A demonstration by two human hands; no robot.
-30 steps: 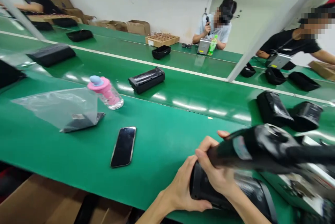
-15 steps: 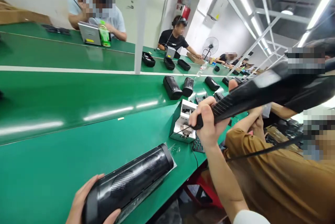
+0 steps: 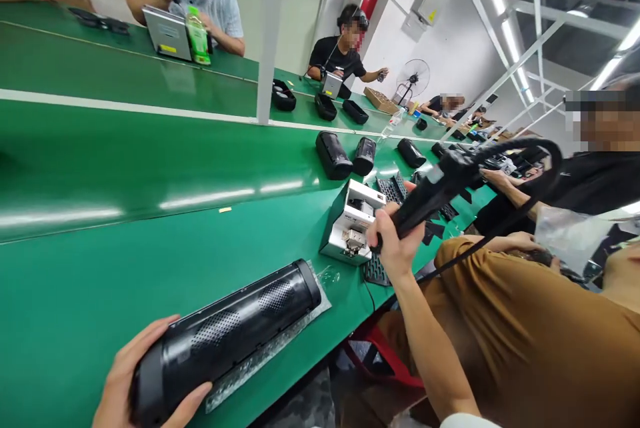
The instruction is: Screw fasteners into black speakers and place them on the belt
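Note:
My left hand is closed around the near end of a long black speaker housing, which has perforated patches on its face. The housing lies at a slant on a sheet of bubble wrap on the green bench. My right hand grips a black corded electric screwdriver, its cord looping back to the right. Right beside that hand stands a white and dark screw feeder with a metal mechanism at its front. The screwdriver's tip is too small to make out against the feeder.
Several black housings stand beyond the feeder, among perforated black panels. A white post rises from the bench. A person in a brown shirt sits close on the right. Others work across the bench. A red stool is below.
The screwdriver, earlier large and blurred across the right, now appears smaller and lower, held by the feeder. The view has shifted. My left hand keeps its grip on the housing.

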